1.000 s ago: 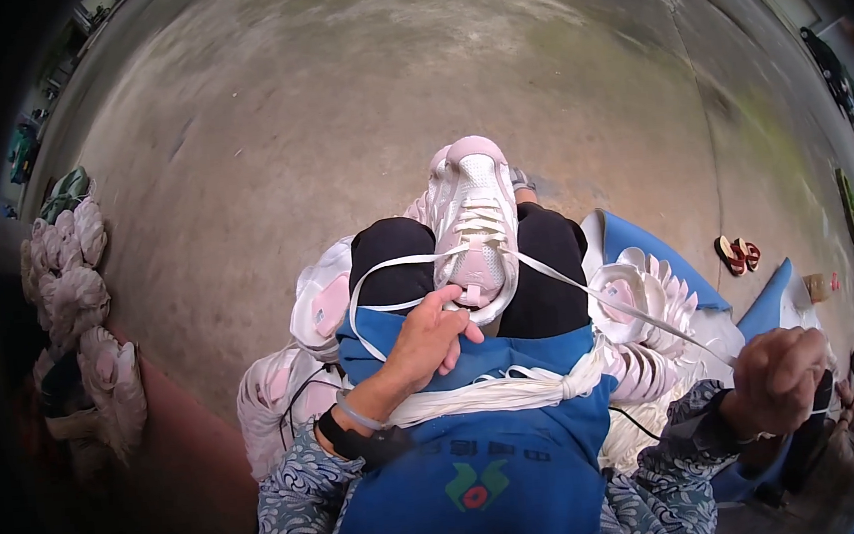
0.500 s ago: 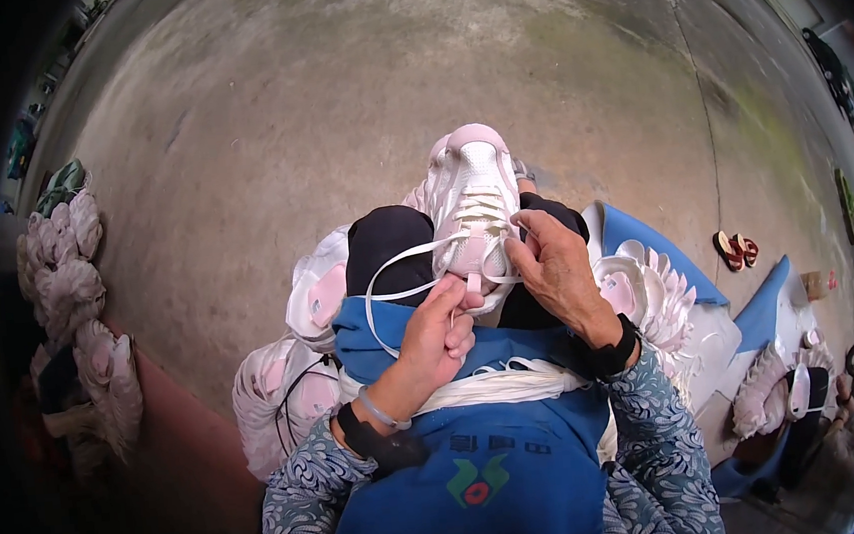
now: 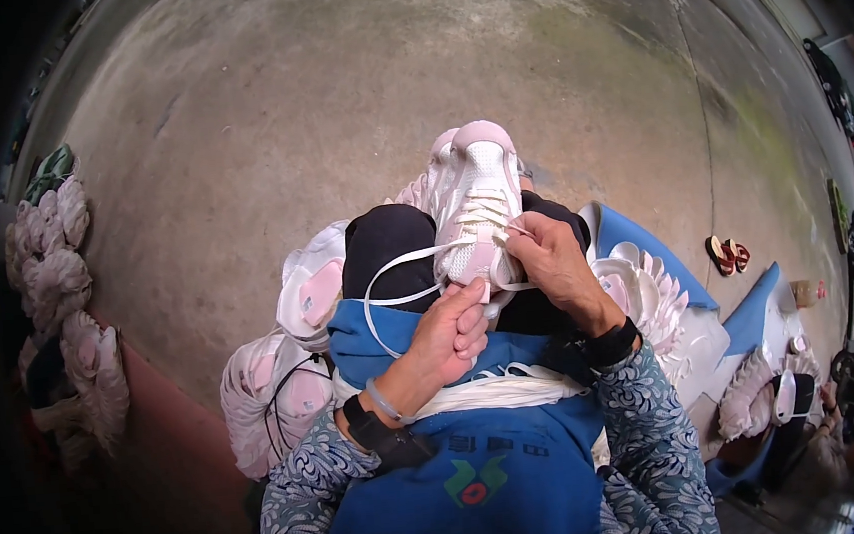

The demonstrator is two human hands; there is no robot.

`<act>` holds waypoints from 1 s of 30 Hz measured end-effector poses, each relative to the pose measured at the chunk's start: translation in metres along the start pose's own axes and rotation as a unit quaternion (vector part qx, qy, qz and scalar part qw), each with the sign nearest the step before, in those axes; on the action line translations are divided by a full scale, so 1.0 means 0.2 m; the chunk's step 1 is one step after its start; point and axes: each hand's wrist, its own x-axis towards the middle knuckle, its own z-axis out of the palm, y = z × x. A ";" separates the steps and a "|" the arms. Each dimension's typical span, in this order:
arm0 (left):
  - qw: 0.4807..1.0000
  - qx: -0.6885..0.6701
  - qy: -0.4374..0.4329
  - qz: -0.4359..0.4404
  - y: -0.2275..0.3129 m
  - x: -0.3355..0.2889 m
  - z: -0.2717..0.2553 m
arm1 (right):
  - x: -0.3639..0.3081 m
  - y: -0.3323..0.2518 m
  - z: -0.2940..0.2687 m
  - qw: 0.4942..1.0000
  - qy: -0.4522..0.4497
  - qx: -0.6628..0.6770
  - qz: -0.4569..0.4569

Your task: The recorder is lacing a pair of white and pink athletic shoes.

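Observation:
A white and pink sneaker [image 3: 477,198] stands toe-away on my knees, in the middle of the view. A white shoelace [image 3: 402,264] loops out from its eyelets to the left. My left hand [image 3: 452,330] grips the heel end of the sneaker and the lace loop. My right hand [image 3: 547,258] pinches the lace at the sneaker's right eyelets. A bundle of white laces [image 3: 497,392] lies across my lap over a blue apron [image 3: 484,483].
More white and pink sneakers [image 3: 294,358] are heaped at my left knee and stacked along the left edge [image 3: 57,286]. A blue tray [image 3: 646,250] holding white sneakers [image 3: 650,300] sits at my right. Small sandals [image 3: 727,253] lie on the concrete floor [image 3: 334,104].
My right hand came in from the far right, where it had pulled the lace out, to the sneaker's eyelets. The left hand stayed on the sneaker.

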 end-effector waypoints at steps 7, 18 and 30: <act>0.998 -0.008 -0.055 -0.023 0.01 0.02 -0.04 | 0.02 0.05 -0.04 0.988 0.030 -0.141 -0.054; 0.998 -0.003 -0.061 -0.020 0.02 0.02 -0.06 | -0.21 -0.10 -0.08 0.988 -0.045 -0.147 0.003; 0.999 0.017 -0.017 -0.025 0.02 0.01 -0.04 | -0.28 -0.18 -0.01 0.957 -0.261 -0.055 -0.111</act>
